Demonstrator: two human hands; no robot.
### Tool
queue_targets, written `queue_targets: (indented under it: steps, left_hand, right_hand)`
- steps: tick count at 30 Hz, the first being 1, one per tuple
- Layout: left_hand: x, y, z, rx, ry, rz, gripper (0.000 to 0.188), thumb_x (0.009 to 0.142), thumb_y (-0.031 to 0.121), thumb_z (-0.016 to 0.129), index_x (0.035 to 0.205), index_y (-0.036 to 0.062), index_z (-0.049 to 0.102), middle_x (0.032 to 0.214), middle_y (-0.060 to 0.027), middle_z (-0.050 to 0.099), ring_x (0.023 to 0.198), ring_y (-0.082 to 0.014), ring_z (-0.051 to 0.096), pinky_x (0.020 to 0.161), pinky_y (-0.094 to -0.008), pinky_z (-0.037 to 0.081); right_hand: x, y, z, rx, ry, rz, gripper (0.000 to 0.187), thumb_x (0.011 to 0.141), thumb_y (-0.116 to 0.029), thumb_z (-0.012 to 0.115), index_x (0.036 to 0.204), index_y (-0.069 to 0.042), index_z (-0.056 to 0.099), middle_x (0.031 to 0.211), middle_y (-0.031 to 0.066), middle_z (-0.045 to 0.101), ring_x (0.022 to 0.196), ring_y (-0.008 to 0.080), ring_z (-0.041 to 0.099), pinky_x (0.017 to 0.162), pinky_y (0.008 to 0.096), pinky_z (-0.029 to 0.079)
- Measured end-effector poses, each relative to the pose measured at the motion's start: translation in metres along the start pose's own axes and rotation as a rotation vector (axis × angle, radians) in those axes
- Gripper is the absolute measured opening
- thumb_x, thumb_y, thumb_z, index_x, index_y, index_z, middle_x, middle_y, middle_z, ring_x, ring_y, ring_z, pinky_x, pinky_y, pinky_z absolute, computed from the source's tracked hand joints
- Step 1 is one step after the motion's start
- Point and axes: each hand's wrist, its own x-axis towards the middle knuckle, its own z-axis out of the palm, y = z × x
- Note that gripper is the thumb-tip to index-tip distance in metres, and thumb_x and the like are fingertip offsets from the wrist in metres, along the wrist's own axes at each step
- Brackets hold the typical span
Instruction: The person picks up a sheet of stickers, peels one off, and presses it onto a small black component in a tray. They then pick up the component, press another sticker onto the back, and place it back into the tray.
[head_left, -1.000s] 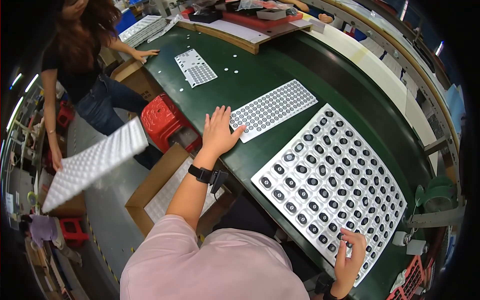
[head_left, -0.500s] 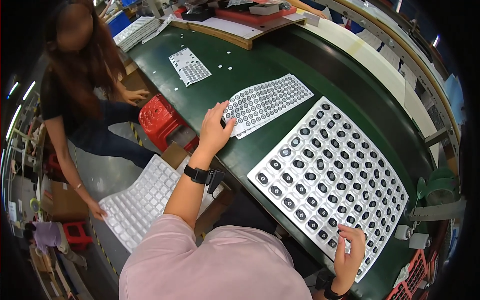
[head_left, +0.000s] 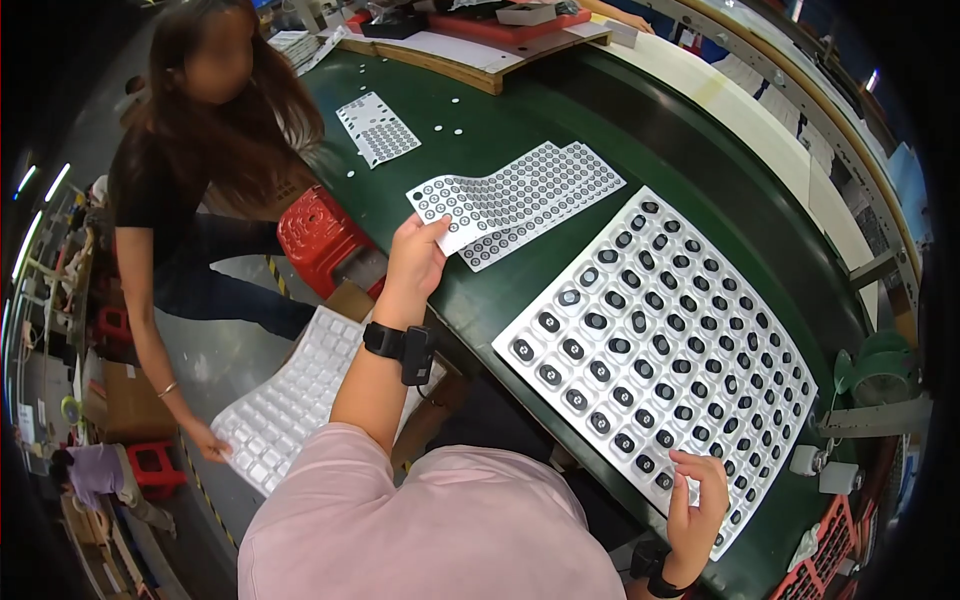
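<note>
My left hand (head_left: 420,255) pinches the near left end of a white sheet of round stickers (head_left: 515,190), thumb on top. That end is lifted and curls, while its far end rests on a second sticker sheet (head_left: 487,250) lying on the green table. To the right is a large white plastic tray (head_left: 520,327) with rows of pockets, most showing a small black oval part (head_left: 645,375). Over the tray's near right edge hovers my right hand (head_left: 703,500), fingers loosely bent and thumb apart, with nothing visible in it. Whether it touches the tray, I cannot tell.
A partly used sticker sheet (head_left: 378,130) and white scraps lie farther back on the green table (head_left: 500,115). At left, a co-worker (head_left: 200,180) holds an empty white tray (head_left: 280,410) near a red stool (head_left: 325,245). A green fan (head_left: 880,370) stands at right.
My left hand has taken hold of the top sticker sheet's end and raised it, shifting the sheet left. The co-worker has leaned to the right. My right hand has barely moved.
</note>
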Motion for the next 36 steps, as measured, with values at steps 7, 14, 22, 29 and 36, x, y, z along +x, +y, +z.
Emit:
queue_targets:
  steps: [7, 14, 22, 29, 36]
  left_hand:
    - [-0.017, 0.014, 0.02, -0.298, -0.045, -0.151, 0.04, 0.095, -0.003, 0.043, 0.136, -0.0055, 0.042, 0.13, -0.0178, 0.059, 0.122, -0.032, 0.058, 0.108, -0.0474, 0.046]
    - [-0.04, 0.013, 0.022, -0.29, -0.18, -0.096, 0.036, 0.091, -0.008, 0.046, 0.126, -0.0056, 0.052, 0.126, -0.0179, 0.062, 0.119, -0.0307, 0.06, 0.106, -0.0468, 0.047]
    - [-0.057, 0.02, 0.024, -0.387, -0.329, -0.108, 0.038, 0.088, -0.009, 0.049, 0.125, -0.0031, 0.055, 0.122, -0.0162, 0.064, 0.117, -0.0282, 0.062, 0.105, -0.0448, 0.047]
    - [-0.073, 0.03, 0.019, -0.324, -0.304, -0.15, 0.034, 0.087, -0.009, 0.054, 0.121, -0.0041, 0.058, 0.118, -0.0155, 0.067, 0.108, -0.0241, 0.066, 0.1, -0.0398, 0.051]
    - [-0.07, 0.032, -0.007, -0.119, -0.221, -0.078, 0.033, 0.087, -0.009, 0.055, 0.12, -0.006, 0.058, 0.113, -0.0153, 0.07, 0.102, -0.0204, 0.068, 0.093, -0.0333, 0.053]
  right_hand:
    - [0.018, -0.025, 0.013, 0.493, -0.156, 0.096, 0.009, 0.089, -0.005, 0.062, 0.096, 0.001, 0.06, 0.111, 0.017, 0.069, 0.094, 0.0215, 0.061, 0.087, 0.0335, 0.046]
    - [0.093, -0.066, 0.059, 1.08, -0.602, 0.284, 0.036, 0.093, -0.014, 0.062, 0.125, 0.002, 0.054, 0.138, 0.0169, 0.054, 0.111, 0.0222, 0.058, 0.094, 0.0334, 0.046]
    - [0.164, -0.079, 0.147, 1.28, -0.702, 0.575, 0.051, 0.102, -0.03, 0.052, 0.142, 0.0, 0.043, 0.147, 0.0136, 0.046, 0.128, 0.025, 0.048, 0.105, 0.0391, 0.039]
    - [0.202, -0.079, 0.183, 1.683, -0.466, 0.656, 0.049, 0.105, -0.03, 0.041, 0.144, 0.0, 0.04, 0.147, 0.0147, 0.047, 0.132, 0.0291, 0.047, 0.111, 0.0451, 0.035]
    - [0.229, -0.057, 0.155, 1.915, -0.119, 0.528, 0.044, 0.105, -0.022, 0.035, 0.143, 0.0, 0.04, 0.148, 0.0157, 0.046, 0.137, 0.0313, 0.043, 0.117, 0.0483, 0.03]
